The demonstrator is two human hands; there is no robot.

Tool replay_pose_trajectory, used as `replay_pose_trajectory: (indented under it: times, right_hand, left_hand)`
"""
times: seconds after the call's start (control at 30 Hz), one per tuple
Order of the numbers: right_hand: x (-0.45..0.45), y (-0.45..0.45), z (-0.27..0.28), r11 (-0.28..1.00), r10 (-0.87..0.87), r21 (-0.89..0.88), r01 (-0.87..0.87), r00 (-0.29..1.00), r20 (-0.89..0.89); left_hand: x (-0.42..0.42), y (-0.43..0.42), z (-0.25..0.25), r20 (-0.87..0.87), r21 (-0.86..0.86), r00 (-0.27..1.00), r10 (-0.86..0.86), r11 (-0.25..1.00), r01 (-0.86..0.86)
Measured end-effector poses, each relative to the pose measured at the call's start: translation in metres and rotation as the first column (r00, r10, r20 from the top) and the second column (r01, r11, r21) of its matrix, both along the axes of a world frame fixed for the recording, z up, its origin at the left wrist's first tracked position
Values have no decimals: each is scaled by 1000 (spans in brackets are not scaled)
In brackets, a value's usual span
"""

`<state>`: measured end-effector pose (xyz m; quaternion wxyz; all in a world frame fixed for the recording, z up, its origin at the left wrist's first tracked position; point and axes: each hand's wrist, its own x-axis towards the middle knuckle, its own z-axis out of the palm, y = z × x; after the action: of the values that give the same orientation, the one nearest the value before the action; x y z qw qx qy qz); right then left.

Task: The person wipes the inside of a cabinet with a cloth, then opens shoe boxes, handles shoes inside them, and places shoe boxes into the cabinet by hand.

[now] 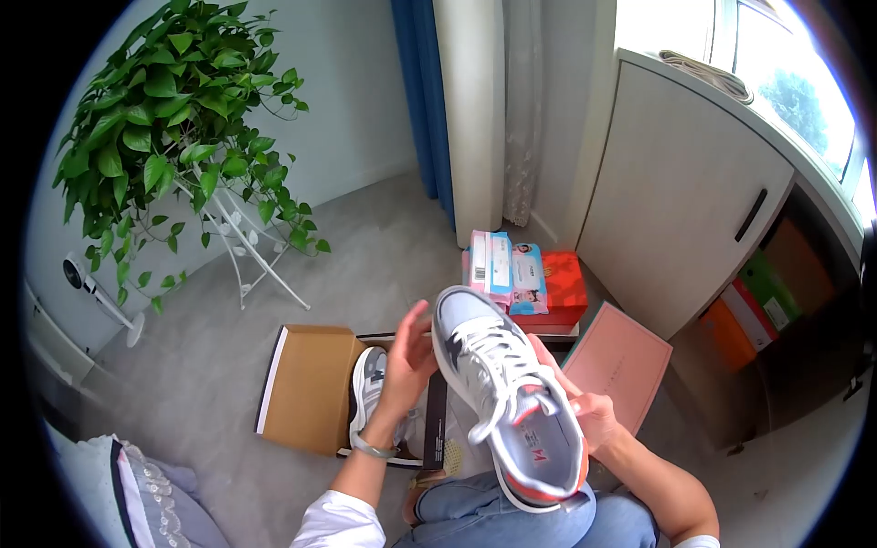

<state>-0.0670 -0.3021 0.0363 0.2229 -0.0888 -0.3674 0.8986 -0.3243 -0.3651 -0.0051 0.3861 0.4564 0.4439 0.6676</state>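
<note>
A grey and white sneaker (498, 365) with white laces and an orange-red lining is held up in front of me, its toe pointing away and its opening facing me. My right hand (589, 411) grips it along the right side and underneath; some of those fingers are hidden behind the shoe. My left hand (409, 361) is open beside the toe, fingers raised, and I cannot tell whether it touches the sole edge. Behind my left wrist, a second sneaker (367, 379) lies in an open shoebox (311, 388) on the floor.
Wipes packs (512, 274) lie on a red box (565, 283) beyond the shoe. A pink box (621, 361) leans at the right, by a cabinet (681, 183). A leafy plant (174, 110) on a white stand (247, 247) is at the left.
</note>
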Motion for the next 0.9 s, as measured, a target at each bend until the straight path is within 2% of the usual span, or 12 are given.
replay_pose_trajectory:
  times: [0.07, 0.13, 0.27, 0.37, 0.4, 0.47, 0.5, 0.57, 0.63, 0.73, 0.8, 0.9]
  right_hand:
    - [-2, 3, 0, 999, -26, -18, 26, 1000, -7]
    - [-3, 6, -1, 970, -210, 121, 212, 977, -28]
    - [-2, 7, 6, 910, -378, 153, 385, 923, -72]
    - [-2, 14, -10, 834, -415, 356, 421, 905, -98]
    - [-2, 15, -9, 816, -415, 409, 409, 906, -79]
    - [1, 17, -9, 754, -419, 550, 359, 908, -19]
    - [4, 17, -4, 790, -383, 526, 315, 924, 21]
    - [10, 11, 4, 826, -346, 494, 272, 936, 63]
    - [9, 7, 6, 726, -391, 666, 172, 900, 193]
    - [8, 6, 4, 731, -383, 672, 116, 885, 265]
    - [8, 11, -3, 646, -371, 760, 69, 899, 234]
    - [7, 6, -15, 503, -497, 858, 102, 847, 191]
  left_hand:
    - [14, 3, -21, 230, -320, 973, -25, 942, 100]
    - [39, -8, -20, 375, -226, 910, -175, 935, 273]
    - [64, -28, -9, 111, 25, 861, -497, 867, 497]
    - [84, -32, 12, 97, -213, 930, -355, 905, 368]
    - [85, -29, 0, 267, -230, 937, -227, 929, 290]
    - [82, -22, -14, 363, -194, 908, -210, 936, 294]
    - [83, -19, -16, 358, -163, 910, -210, 945, 283]
    - [92, -16, -18, 130, -21, 989, -71, 997, 75]
    - [96, -16, -8, -7, 48, 999, 46, 998, -45]
    - [99, -16, -14, -14, -25, 995, 100, 995, -100]
    - [100, -18, -11, 22, -27, 994, 105, 994, -105]
    - [98, -22, -14, -279, -51, 942, 190, 976, -212]
